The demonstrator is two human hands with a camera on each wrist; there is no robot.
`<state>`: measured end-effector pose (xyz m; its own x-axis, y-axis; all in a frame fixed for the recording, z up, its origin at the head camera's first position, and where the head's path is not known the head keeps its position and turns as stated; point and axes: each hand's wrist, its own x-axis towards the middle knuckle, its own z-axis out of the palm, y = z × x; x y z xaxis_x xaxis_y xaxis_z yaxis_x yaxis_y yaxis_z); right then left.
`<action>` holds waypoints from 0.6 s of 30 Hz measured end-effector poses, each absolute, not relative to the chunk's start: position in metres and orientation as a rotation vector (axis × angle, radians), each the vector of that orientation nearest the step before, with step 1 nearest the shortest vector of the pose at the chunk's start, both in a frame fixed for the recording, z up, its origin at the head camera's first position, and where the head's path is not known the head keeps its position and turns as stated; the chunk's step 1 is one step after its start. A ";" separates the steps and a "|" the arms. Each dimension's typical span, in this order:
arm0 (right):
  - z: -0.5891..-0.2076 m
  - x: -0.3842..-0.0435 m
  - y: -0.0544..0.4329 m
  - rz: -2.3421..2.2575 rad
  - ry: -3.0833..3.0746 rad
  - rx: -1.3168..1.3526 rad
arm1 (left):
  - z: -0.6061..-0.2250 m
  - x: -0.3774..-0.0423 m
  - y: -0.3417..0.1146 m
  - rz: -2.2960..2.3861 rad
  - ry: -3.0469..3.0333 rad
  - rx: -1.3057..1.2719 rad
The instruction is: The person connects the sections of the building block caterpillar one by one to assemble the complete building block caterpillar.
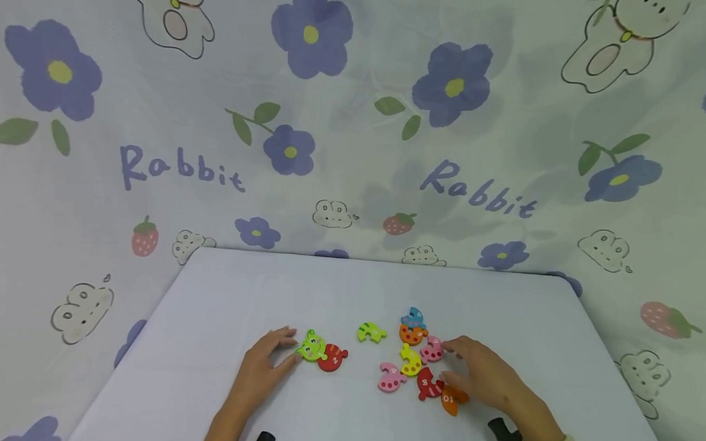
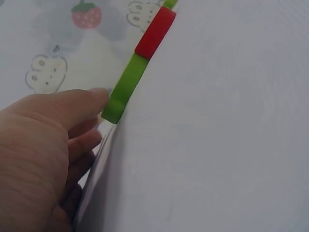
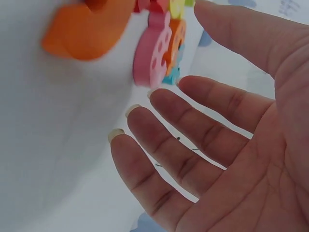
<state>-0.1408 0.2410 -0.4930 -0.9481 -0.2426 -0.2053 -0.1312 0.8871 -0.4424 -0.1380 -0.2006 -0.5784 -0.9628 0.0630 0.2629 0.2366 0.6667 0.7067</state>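
A green caterpillar-like head puzzle piece [image 1: 311,346] is joined to a red piece numbered 2 [image 1: 332,358] on the table. My left hand [image 1: 261,372] lies to the left of this pair, its thumb tip at the green head and its fingers loosely spread. In the left wrist view, the green piece's edge [image 2: 126,87] shows beside the thumb. My right hand [image 1: 480,373], fingers apart and holding nothing, hovers at the right of the loose pieces. Nearest to it are an orange piece numbered 10 [image 1: 450,400], a pink piece [image 1: 432,348] and a red piece [image 1: 427,384].
Between the hands lie a striped green piece [image 1: 372,332], a yellow piece [image 1: 410,361] and another pink piece [image 1: 390,377]. Farther back, a blue piece [image 1: 412,318] touches a dotted orange piece [image 1: 412,335]. A patterned cloth [image 1: 355,149] hangs behind the white table [image 1: 240,288].
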 end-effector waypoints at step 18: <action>-0.505 -0.171 0.216 -0.518 3.046 -0.394 | -0.581 -0.136 -0.198 -1.232 -2.576 -0.198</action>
<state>-0.1708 0.2156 -0.5051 -0.9676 -0.2519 0.0155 -0.2428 0.9126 -0.3289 -0.1362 -0.1983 -0.5813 -0.9519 0.0035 0.3065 0.2408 0.6271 0.7408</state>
